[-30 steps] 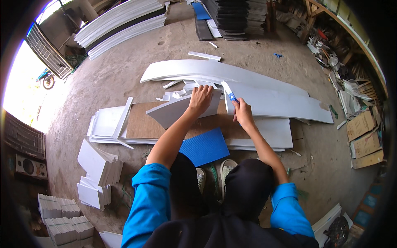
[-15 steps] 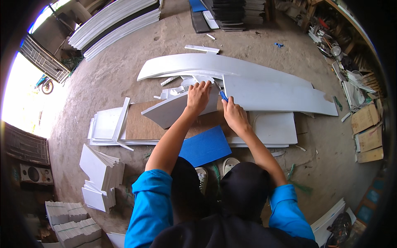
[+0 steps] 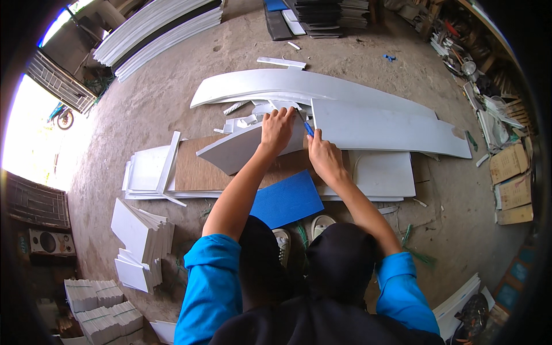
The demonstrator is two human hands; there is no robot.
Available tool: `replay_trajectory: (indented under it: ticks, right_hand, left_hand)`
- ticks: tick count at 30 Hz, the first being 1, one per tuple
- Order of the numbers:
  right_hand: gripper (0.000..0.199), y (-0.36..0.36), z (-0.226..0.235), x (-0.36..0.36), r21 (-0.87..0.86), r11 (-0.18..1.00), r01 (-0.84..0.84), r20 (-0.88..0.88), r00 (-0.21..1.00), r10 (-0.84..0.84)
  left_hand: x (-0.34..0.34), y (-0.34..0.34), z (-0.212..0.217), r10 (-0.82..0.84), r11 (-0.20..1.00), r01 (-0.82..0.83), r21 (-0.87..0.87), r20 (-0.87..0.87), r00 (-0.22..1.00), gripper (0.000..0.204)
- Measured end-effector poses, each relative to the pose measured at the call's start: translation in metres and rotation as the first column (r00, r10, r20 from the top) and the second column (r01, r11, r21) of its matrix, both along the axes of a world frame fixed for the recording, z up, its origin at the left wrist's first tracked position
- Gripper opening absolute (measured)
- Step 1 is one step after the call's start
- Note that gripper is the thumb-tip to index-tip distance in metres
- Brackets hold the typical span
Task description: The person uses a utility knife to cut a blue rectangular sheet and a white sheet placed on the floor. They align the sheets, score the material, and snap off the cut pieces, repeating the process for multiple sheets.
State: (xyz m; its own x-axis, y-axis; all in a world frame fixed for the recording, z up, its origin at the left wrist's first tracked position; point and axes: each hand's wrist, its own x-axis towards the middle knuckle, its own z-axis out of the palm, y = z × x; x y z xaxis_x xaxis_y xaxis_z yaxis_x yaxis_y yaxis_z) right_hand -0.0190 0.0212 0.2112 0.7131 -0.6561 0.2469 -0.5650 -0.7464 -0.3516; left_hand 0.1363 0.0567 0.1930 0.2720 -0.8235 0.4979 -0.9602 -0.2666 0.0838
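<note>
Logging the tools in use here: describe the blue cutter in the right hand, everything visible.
The blue cutter is a slim knife with a blue handle, mostly hidden in the right hand, so only its upper end shows. It slants up and to the left, with its tip at the seam between the grey-white wedge panel and the long white sheet. Its blade is too small to make out.

Workshop, bare concrete floor (image 3: 172, 98).
Glaring daylight through grated opening (image 3: 54, 86) at left; stacked white boards (image 3: 155, 31) far left; clutter along right wall.

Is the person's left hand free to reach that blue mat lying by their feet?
Probably not right now: the left hand is pressing down on the white panel, though nothing covers the blue mat.
</note>
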Motion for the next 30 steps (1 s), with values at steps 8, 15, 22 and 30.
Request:
replay_trajectory:
  ticks: [8,15,22,30]
  right_hand:
    - [0.026,0.006,-0.002,0.003,-0.076,0.996,0.044,-0.087,0.995,-0.051]
    - [0.025,0.005,-0.001,0.015,0.054,0.997,0.053,-0.132,0.99,-0.046]
    - [0.025,-0.015,-0.005,0.037,0.132,0.99,0.044,-0.095,0.995,-0.031]
    - [0.024,0.001,0.016,0.019,0.259,0.965,0.042,-0.167,0.986,0.002]
  left_hand:
    - [-0.002,-0.001,0.0,0.012,0.999,-0.011,0.036,-0.013,1.0,0.023]
    - [-0.001,-0.001,0.001,0.027,0.998,-0.024,0.053,-0.054,0.998,0.023]
    - [-0.011,-0.001,0.003,0.059,0.996,-0.051,0.077,-0.109,0.992,0.023]
    - [-0.005,0.0,0.006,0.076,0.989,-0.061,0.136,-0.107,0.991,0.027]
